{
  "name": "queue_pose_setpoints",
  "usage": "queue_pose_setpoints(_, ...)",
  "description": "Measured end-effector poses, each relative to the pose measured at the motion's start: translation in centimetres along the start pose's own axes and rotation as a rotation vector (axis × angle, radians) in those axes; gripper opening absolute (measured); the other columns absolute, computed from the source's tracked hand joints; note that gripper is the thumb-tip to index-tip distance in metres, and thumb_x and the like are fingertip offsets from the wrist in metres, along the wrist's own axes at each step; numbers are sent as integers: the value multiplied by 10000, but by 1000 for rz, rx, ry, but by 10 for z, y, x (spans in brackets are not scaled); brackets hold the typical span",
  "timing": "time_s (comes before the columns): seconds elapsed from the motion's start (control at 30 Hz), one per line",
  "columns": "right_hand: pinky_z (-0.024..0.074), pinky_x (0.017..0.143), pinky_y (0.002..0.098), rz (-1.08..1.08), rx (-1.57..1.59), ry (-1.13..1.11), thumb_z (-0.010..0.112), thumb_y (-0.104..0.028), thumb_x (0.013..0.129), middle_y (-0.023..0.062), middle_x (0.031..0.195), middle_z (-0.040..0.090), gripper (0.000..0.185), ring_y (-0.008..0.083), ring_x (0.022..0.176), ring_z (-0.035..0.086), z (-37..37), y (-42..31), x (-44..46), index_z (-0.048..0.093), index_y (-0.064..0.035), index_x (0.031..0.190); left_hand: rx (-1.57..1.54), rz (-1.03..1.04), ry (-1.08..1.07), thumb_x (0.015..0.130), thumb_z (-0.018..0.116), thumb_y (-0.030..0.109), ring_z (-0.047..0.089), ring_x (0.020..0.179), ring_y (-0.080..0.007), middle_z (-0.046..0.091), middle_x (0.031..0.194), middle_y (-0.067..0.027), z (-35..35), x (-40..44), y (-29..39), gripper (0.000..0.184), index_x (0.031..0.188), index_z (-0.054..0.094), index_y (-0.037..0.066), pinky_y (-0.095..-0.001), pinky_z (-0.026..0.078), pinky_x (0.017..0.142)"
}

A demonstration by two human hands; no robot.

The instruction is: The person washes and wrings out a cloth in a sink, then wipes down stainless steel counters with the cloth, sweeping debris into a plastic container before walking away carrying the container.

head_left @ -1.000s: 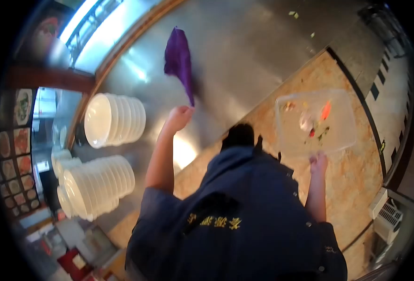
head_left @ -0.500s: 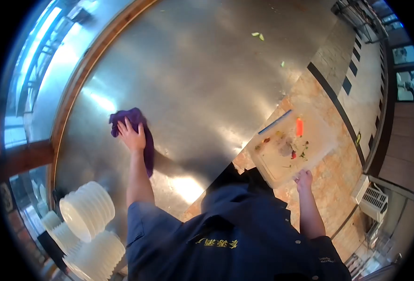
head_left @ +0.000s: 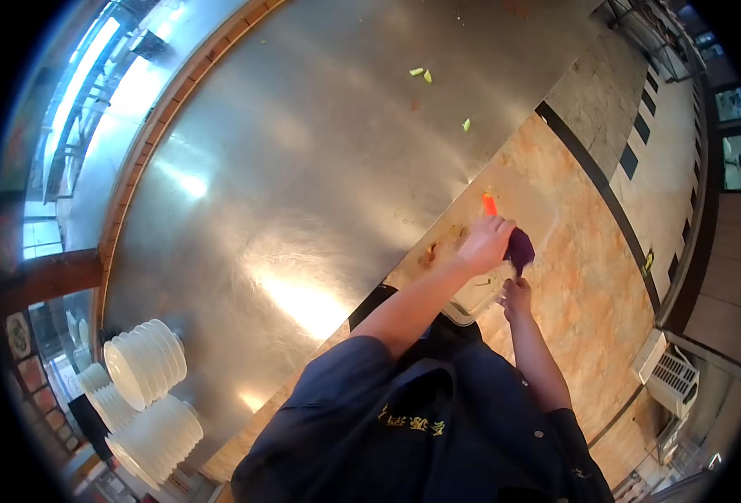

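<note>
My left hand (head_left: 486, 243) is closed on a bunched purple cloth (head_left: 520, 250), held above a translucent plastic tub (head_left: 461, 317). The cloth's lower end hangs down close to my right hand (head_left: 514, 299), whose fingers are closed at the tub's right edge. My left hand and forearm cover much of the tub. An orange piece (head_left: 489, 204) and some brown scraps (head_left: 429, 255) show in or through it. The tub is beside the edge of the metal table (head_left: 303, 168), over the tiled floor.
Several pale green scraps (head_left: 427, 76) lie on the far part of the table. Stacks of white dishes (head_left: 145, 360) stand at the lower left. A wooden rail (head_left: 131, 159) borders the table's left side. A white slotted box (head_left: 668, 375) is at the right on the floor side.
My left hand has lifted the purple cloth off the metal table and carried it right, over the tub. The tub and my right hand have shifted slightly left and nearer my body.
</note>
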State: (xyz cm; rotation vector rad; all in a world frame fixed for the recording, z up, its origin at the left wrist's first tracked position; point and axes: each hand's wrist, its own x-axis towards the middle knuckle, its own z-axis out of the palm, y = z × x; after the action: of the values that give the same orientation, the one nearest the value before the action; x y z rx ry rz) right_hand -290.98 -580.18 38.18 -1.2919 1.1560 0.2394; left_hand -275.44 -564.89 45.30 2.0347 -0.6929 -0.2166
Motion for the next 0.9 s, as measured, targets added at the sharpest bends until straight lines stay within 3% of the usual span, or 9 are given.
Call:
queue_pose_setpoints(0.13,504,552,345,-57,-16,-77,586,-90,835,15,813,520,122,148,677,527,-44,-2,50,519,-109,935,-92,-195,317,828,519,-12,562,1049,-400,605,1076,-205,-26,-27,14,416,1243,552,8,-461,457,941)
queue_pose_setpoints(0.2,511,563,346,-69,-8,-65,584,-92,837,24,828,528,122,153,693,539,-58,-24,45,520,-107,940,40,-157,600,837,481,-32,562,1122,-384,607,1160,-224,-82,-55,11,498,1320,553,62,-448,460,970)
queue_pose_setpoints(0.27,514,570,351,-89,-58,-48,585,-97,839,30,838,533,115,158,703,548,-71,-37,55,521,-106,935,7,-411,583,845,461,-35,550,1171,-379,628,1159,-241,-150,-96,1,485,1303,581,68,-419,457,999)
queue_pose_setpoints(0.37,506,547,349,-99,-59,-1,598,-81,825,12,798,500,118,149,676,515,-74,-56,60,492,-122,858,594,-608,394,884,613,260,385,1344,-443,433,1435,-276,-200,-137,-44,500,1351,555,95,-531,320,1101)
queue_pose_setpoints(0.47,503,547,352,-85,-23,38,599,-69,821,4,795,486,134,144,687,503,-71,-66,57,478,-127,826,886,-541,324,837,642,499,307,1388,-479,327,1525,-268,-190,-105,-67,699,1405,502,116,-624,206,1130)
queue_pose_setpoints(0.53,507,561,354,-74,-24,47,592,-68,827,6,815,495,126,145,708,512,-66,-74,66,480,-125,835,896,-447,297,836,660,483,327,1379,-479,367,1512,-245,-201,-54,-100,698,1407,502,115,-626,223,1122)
queue_pose_setpoints(0.6,511,577,354,-42,-69,44,583,-68,835,10,836,508,116,147,725,524,-70,-78,69,483,-122,851,961,-303,313,913,602,368,387,1359,-430,432,1488,-177,-221,14,-123,477,1326,566,132,-617,261,1107)
queue_pose_setpoints(0.67,517,590,359,-12,-25,53,574,-71,847,12,847,523,102,149,730,536,-61,-89,62,488,-120,872,841,-231,343,879,636,321,451,1304,-395,524,1400,-146,-214,41,-137,381,1197,631,111,-581,301,1090)
queue_pose_setpoints(0.9,549,620,354,46,35,2,552,-68,872,12,838,540,74,154,735,569,-52,-99,74,502,-113,903,571,-34,-87,785,718,279,497,1263,-328,581,1291,-107,-178,-96,-46,371,1117,667,123,-507,360,1065)
